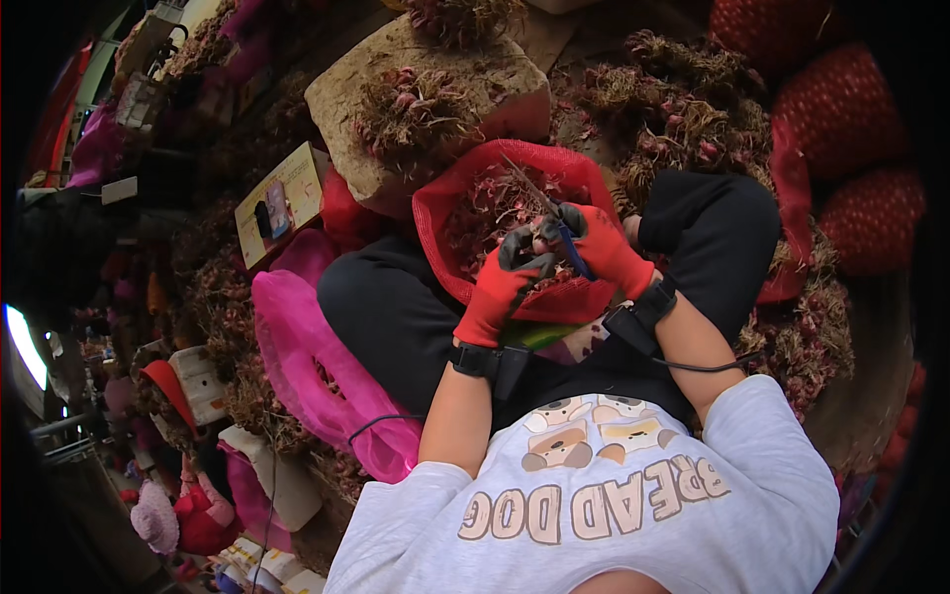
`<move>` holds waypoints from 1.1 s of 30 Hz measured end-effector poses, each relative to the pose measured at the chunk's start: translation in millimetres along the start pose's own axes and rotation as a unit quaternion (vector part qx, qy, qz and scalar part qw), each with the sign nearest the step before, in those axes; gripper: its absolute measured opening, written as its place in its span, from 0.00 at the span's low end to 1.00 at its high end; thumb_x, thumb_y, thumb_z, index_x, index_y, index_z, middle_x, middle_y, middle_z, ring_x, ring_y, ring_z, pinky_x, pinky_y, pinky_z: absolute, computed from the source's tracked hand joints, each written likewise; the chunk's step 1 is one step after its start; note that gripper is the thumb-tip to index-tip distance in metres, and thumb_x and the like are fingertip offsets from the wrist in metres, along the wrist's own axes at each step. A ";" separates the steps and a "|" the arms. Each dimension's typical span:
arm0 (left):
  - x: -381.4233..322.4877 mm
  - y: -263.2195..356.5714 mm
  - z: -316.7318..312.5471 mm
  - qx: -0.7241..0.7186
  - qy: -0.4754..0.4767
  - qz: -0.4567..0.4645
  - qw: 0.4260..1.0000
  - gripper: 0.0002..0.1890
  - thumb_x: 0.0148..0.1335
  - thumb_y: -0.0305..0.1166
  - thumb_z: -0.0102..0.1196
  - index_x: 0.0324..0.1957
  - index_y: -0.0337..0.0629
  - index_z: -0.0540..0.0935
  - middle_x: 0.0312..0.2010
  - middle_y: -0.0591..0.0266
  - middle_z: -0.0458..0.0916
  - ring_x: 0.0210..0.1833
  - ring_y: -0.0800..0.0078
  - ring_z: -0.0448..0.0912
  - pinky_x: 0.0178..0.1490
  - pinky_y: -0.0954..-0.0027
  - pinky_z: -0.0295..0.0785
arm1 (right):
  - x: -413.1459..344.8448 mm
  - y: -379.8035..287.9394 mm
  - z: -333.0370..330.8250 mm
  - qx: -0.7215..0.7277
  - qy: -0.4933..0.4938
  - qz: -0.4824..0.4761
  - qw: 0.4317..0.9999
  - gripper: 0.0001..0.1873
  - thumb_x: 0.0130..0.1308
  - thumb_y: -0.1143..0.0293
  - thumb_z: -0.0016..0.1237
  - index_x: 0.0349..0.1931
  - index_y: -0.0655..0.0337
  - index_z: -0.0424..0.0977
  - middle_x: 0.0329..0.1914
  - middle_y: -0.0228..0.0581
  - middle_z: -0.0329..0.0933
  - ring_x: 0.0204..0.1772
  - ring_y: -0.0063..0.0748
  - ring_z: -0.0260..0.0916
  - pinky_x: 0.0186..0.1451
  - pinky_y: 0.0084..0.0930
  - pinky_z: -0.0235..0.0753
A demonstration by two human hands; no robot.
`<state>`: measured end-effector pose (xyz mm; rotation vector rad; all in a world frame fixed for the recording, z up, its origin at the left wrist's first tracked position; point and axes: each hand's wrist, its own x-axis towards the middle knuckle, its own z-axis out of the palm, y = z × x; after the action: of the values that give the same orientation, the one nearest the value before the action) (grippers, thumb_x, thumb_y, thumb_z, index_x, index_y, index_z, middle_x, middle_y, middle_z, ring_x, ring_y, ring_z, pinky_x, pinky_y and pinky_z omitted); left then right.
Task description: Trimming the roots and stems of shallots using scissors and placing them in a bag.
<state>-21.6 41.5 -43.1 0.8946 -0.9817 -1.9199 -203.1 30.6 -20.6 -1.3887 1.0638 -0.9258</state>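
Observation:
My left hand [499, 282], in a red glove with dark fingers, holds a small shallot bulb [543, 243] between its fingertips. My right hand [597, 241], gloved the same way, grips blue-handled scissors [570, 249] whose blades point up and to the left. Both hands are over a red mesh bag [438, 204] with a rolled-open rim, which sits between my crossed legs. Dry shallot trimmings [493, 197] lie inside it. Just beyond the bag, a bunch of shallots with dried roots [415, 111] rests on a worn foam block [338, 93].
A pink mesh bag [297, 356] lies beside my left leg. A phone [277, 210] rests on a yellow carton [297, 174]. Shallot heaps [690, 126] and full red mesh sacks [839, 111] stand at the right. A person in a pale hat [156, 516] is at the lower left.

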 end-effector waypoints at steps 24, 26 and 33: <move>5.5 -7.7 -30.5 -0.183 -0.002 -0.046 0.982 0.13 0.66 0.38 0.49 0.47 0.43 0.72 0.34 0.69 0.74 0.35 0.79 0.72 0.35 0.77 0.69 | -11.6 -3.4 -14.0 0.214 -0.082 0.058 0.972 0.11 0.57 0.74 0.51 0.41 0.65 0.73 0.34 0.34 0.76 0.33 0.19 0.73 0.31 0.19 0.73; 6.1 -14.7 -42.5 -0.264 -0.003 -0.043 0.963 0.12 0.66 0.38 0.48 0.46 0.43 0.72 0.35 0.69 0.74 0.38 0.77 0.73 0.37 0.76 0.70 | -9.4 0.2 -17.4 0.180 -0.103 0.017 0.978 0.11 0.57 0.74 0.52 0.40 0.66 0.74 0.35 0.36 0.76 0.35 0.19 0.73 0.33 0.21 0.73; 0.1 -2.2 -25.9 -0.311 0.040 -0.046 0.949 0.12 0.66 0.37 0.47 0.47 0.42 0.72 0.38 0.68 0.75 0.40 0.75 0.74 0.41 0.76 0.71 | -7.0 15.6 -7.3 -0.106 0.094 0.032 0.989 0.08 0.55 0.72 0.53 0.35 0.65 0.75 0.32 0.42 0.77 0.34 0.32 0.74 0.37 0.28 0.70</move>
<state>-0.7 34.3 -56.7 0.6396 -0.2460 -2.0694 -213.6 35.2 -35.2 -1.4513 1.3747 -0.9324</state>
